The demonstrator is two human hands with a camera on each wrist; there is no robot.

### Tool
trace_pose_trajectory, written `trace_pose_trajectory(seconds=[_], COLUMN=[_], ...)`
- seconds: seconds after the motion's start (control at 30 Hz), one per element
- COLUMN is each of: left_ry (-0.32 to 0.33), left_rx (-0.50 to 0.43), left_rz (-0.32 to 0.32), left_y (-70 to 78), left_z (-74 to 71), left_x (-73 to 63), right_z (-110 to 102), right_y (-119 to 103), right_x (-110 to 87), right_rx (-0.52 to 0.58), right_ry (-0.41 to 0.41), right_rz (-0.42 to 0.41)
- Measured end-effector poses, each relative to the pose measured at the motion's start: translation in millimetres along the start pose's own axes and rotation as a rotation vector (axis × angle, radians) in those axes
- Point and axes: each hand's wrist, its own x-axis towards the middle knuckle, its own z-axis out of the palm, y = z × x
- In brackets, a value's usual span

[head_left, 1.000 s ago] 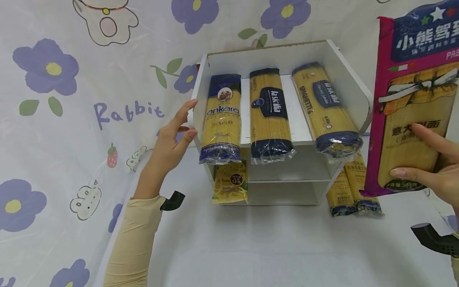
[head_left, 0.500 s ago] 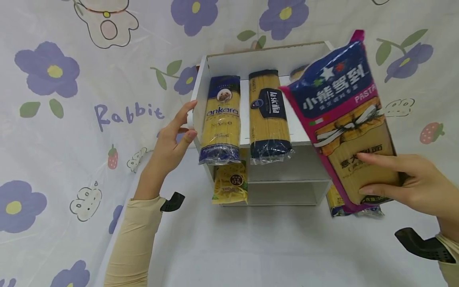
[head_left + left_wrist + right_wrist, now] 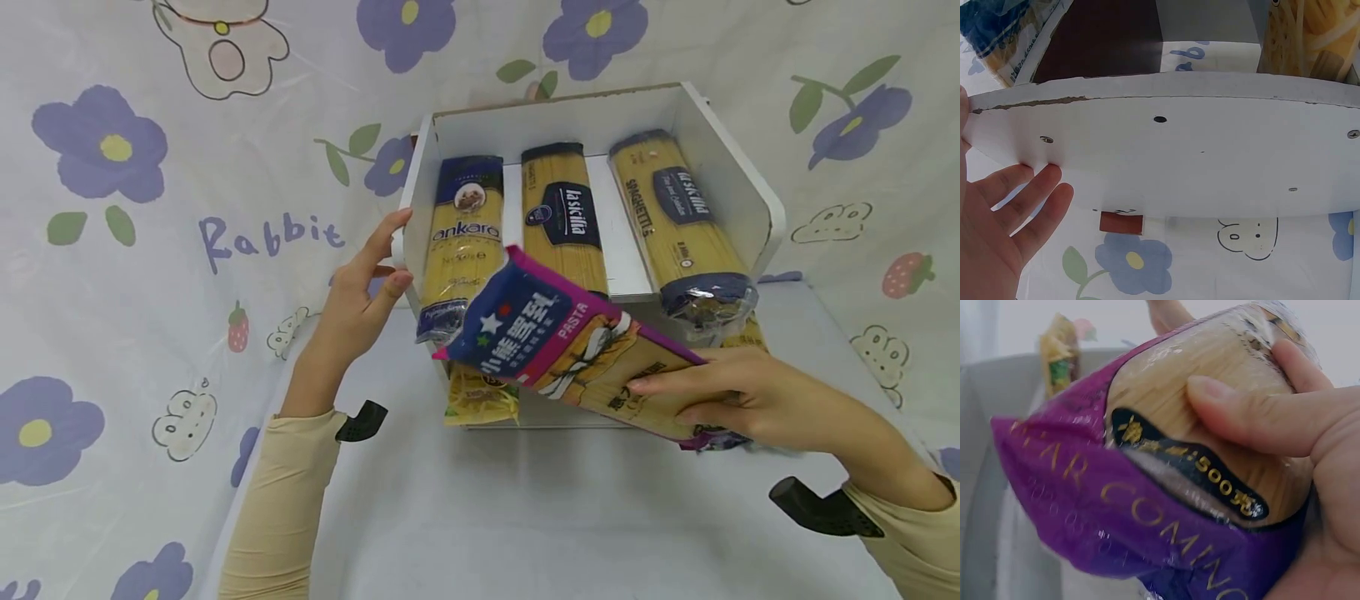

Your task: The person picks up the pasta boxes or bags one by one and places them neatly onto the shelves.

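Observation:
My right hand point(image 3: 757, 400) grips a pink and blue packet of pasta point(image 3: 581, 358) by its lower end. The packet slants up and left before the white shelf point(image 3: 776, 221), partly covering the middle compartments. Close up in the right wrist view, the thumb presses on the clear window of the pasta packet point(image 3: 1166, 381). My left hand point(image 3: 356, 308) holds the front edge of the shelf's left side panel. Its fingers rest against the outer face of that panel point(image 3: 1210, 156) in the left wrist view.
On the top level lie an Ankara pasta pack point(image 3: 465, 225), a middle spaghetti pack point(image 3: 562, 217) and a right spaghetti pack point(image 3: 678, 217). A yellow pasta bag point(image 3: 480, 404) sits lower left. Packs right of the shelf point(image 3: 746, 335) are mostly hidden. Patterned cloth point(image 3: 225, 150) hangs behind.
My right hand has brought the pasta packet leftward and down from the far right, tilting its top to the left. The left hand stays on the shelf's side panel.

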Motion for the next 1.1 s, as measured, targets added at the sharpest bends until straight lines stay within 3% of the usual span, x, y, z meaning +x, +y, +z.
trace_pose_trajectory(seconds=[0.27, 0.47, 0.67, 1.1], left_ry=[0.006, 0.001, 0.000, -0.004], left_rx=[0.013, 0.013, 0.020, 0.008], left_rz=[0.002, 0.004, -0.009, -0.008], left_y=[-0.2, 0.1, 0.1, -0.8], left_z=[-1.3, -1.4, -1.1, -0.6], left_x=[0.7, 0.6, -0.3, 0.1], right_z=[13, 27, 40, 52], right_y=[-4, 5, 17, 42], right_x=[23.0, 31.2, 33.9, 31.2], right_rx=[0.002, 0.105, 0.157, 0.409], right_ry=[-0.181, -0.295, -0.359, -0.448], right_rz=[0.028, 0.074, 0.155, 0.268])
